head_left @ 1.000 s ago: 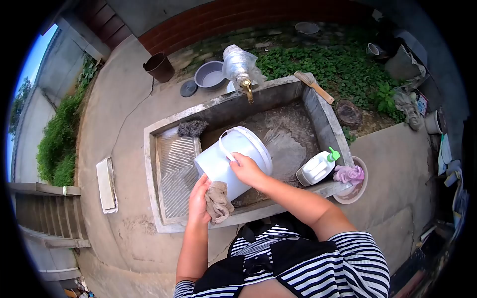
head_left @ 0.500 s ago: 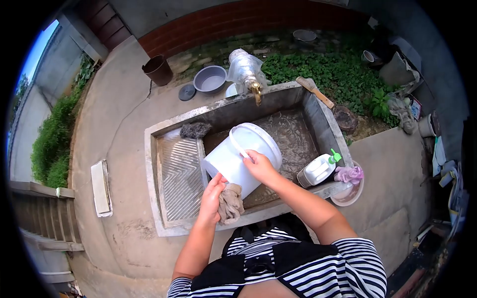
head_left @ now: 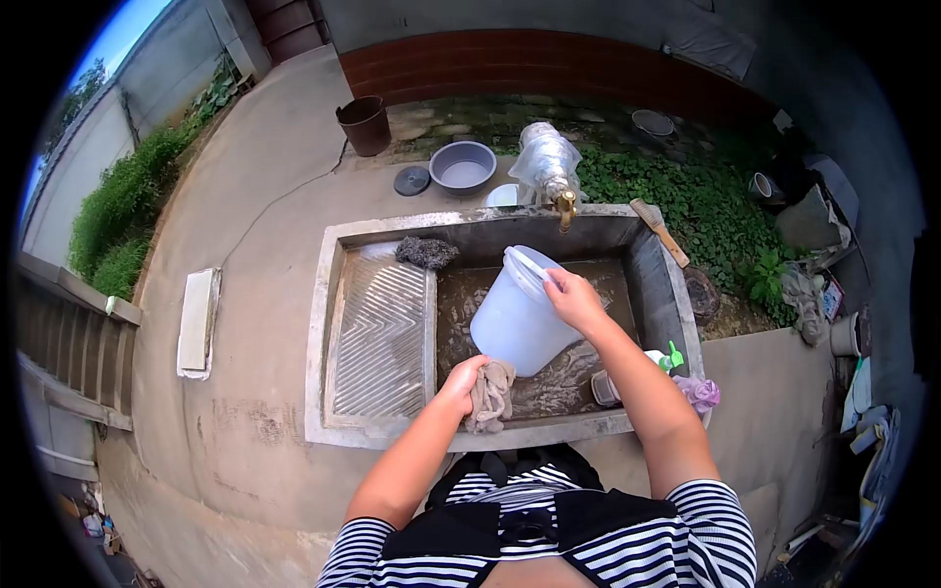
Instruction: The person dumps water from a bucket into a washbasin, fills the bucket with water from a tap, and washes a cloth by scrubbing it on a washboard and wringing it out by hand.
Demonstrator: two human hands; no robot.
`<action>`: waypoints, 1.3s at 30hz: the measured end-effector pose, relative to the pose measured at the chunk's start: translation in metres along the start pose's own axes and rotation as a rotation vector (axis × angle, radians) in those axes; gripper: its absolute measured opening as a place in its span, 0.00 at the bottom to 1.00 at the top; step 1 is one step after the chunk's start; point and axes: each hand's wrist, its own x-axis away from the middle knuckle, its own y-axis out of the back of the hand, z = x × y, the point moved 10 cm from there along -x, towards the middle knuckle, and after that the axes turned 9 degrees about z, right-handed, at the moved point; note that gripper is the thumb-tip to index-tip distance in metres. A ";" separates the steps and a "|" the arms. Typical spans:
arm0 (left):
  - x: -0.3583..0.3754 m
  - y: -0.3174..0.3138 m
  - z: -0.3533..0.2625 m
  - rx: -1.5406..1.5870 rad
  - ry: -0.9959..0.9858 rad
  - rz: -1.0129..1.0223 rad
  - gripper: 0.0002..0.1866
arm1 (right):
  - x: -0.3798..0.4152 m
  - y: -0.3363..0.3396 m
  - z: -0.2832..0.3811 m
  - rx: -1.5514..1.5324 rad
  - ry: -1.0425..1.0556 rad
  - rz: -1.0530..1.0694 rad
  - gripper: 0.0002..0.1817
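A white bucket [head_left: 520, 318] leans in the concrete sink [head_left: 328, 323], its rim tipped up toward the right and its base toward the lower left. My right hand [head_left: 576, 300] is closed on the white handle at the bucket's rim. Bunched in my left hand [head_left: 461, 384] is a beige cloth [head_left: 489, 396], just below the bucket's base and over the sink's near edge. Shallow, murky water [head_left: 461, 284] covers the basin floor around the bucket. The inside of the bucket is mostly hidden.
A ribbed washboard [head_left: 382, 333] fills the sink's left side, with a dark scrubber [head_left: 426, 252] at its top. Behind stands a wrapped brass tap [head_left: 566, 208]. A brush [head_left: 660, 232], a green-topped bottle [head_left: 670, 359] and a pink mesh [head_left: 700, 393] are at the right; a grey basin [head_left: 463, 168] sits beyond.
The bucket has been turned more upright, its base now clear of the washboard. My left hand has come away from the bucket with the cloth. The view has shifted.
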 end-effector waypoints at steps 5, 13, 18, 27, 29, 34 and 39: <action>0.006 -0.012 0.000 0.006 0.011 0.052 0.16 | -0.019 -0.005 -0.012 0.096 -0.020 0.118 0.14; 0.028 0.028 -0.016 -0.036 -0.206 -0.036 0.20 | -0.047 -0.013 -0.052 0.196 0.023 0.181 0.14; 0.046 0.042 -0.028 0.016 -0.301 -0.095 0.19 | -0.056 -0.015 -0.091 0.220 -0.043 0.225 0.15; 0.063 0.067 -0.036 0.053 -0.398 -0.147 0.19 | -0.038 -0.033 -0.081 0.201 0.096 0.389 0.15; 0.063 0.070 -0.036 0.069 -0.404 -0.144 0.19 | -0.035 -0.037 -0.082 0.228 0.097 0.422 0.16; 0.065 0.082 -0.038 0.066 -0.421 -0.159 0.19 | -0.033 -0.001 -0.037 0.336 0.122 0.284 0.16; 0.074 0.080 -0.042 0.107 -0.430 -0.147 0.16 | -0.034 0.094 0.046 0.461 0.322 -0.577 0.25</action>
